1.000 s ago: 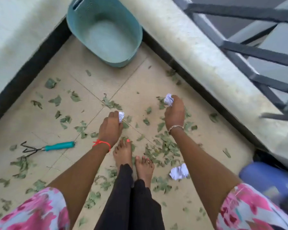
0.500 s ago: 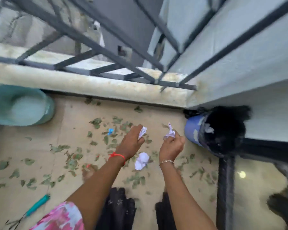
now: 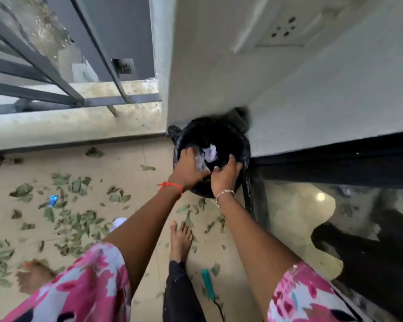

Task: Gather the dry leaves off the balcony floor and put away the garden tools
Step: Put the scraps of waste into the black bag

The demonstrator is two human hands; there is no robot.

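A bin lined with a black bag (image 3: 239,145) stands in the corner against the wall. My left hand (image 3: 189,169) and my right hand (image 3: 226,175) hover over its mouth, fingers spread. A crumpled white paper (image 3: 210,153) lies inside the bin, and a second blurred white piece (image 3: 199,164) is just under my left palm. Dry green leaves (image 3: 79,219) are scattered over the tan floor tiles to the left. A teal-handled garden tool (image 3: 207,284) lies on the floor near my right foot (image 3: 180,238).
A white paper ball (image 3: 118,221) and a small blue scrap (image 3: 53,200) lie among the leaves. A metal railing (image 3: 56,98) on a low parapet runs along the far side. A dark-framed glass door (image 3: 312,217) stands at the right.
I turned right from the leaf-strewn floor to the bin. Both hands carried white paper pieces there and have spread their fingers above it; paper now lies inside.
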